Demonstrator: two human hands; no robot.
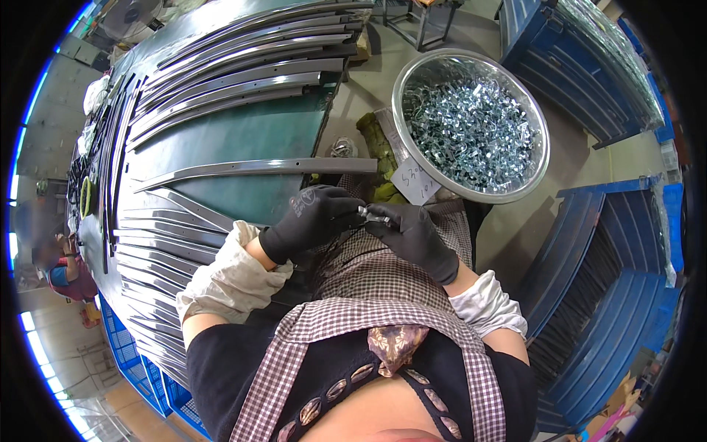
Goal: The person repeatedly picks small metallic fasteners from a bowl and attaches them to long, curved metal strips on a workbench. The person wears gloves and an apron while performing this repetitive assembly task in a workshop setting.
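Filling most of the upper left, a dark green worktable is seen, and long curved grey metal strips are laid across it in rows, with more of them fanned out along its near edge. One strip is set apart from the rest, lying crosswise just beyond the hands. Blue plastic crates are stacked at the right, both near and far. Between table and crates a round steel basin is placed, heaped with small shiny zinc-plated metal clips; a paper slip is leaned against its near rim. A checked apron is worn over the lap, and pale sleeve covers are pulled over both forearms. Both hands are gloved in black (knit, as far as can be told). The left hand and the right hand are brought together above the lap, fingertips meeting, and a single small metal clip is pinched between them, just below the crosswise strip and well short of the basin. The remaining fingers are curled inward.
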